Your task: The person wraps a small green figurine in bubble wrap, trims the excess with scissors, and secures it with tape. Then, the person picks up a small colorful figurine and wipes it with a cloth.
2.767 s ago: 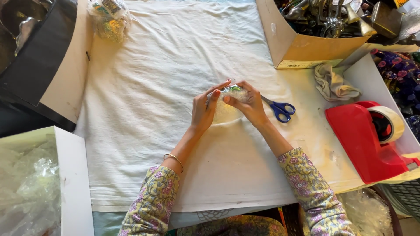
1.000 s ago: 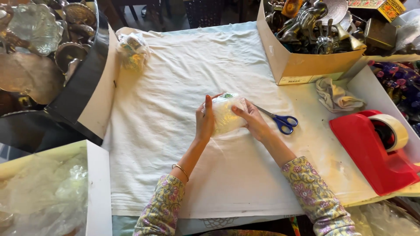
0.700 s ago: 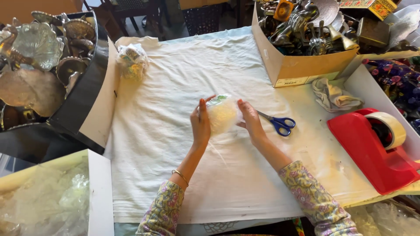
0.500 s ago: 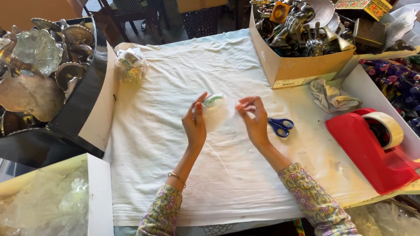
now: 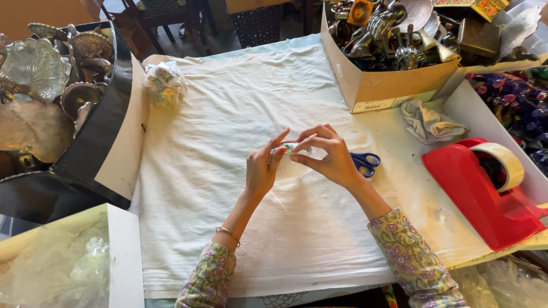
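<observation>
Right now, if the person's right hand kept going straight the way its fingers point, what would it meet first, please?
Probably the left hand: the right hand points leftward across the small clear-wrapped item both pinch above the white cloth, though depth is unclear.

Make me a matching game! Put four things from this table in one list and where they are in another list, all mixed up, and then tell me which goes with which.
Things:
1. scissors
2. tape dispenser
3. crumpled grey cloth
4. small wrapped bundle

Places:
A. far left corner of the white sheet
B. right edge of the table, red, holding a tape roll
C. just behind the right hand
D. beside the cardboard box of metal pieces

Pairs: 1-C, 2-B, 3-D, 4-A
</observation>
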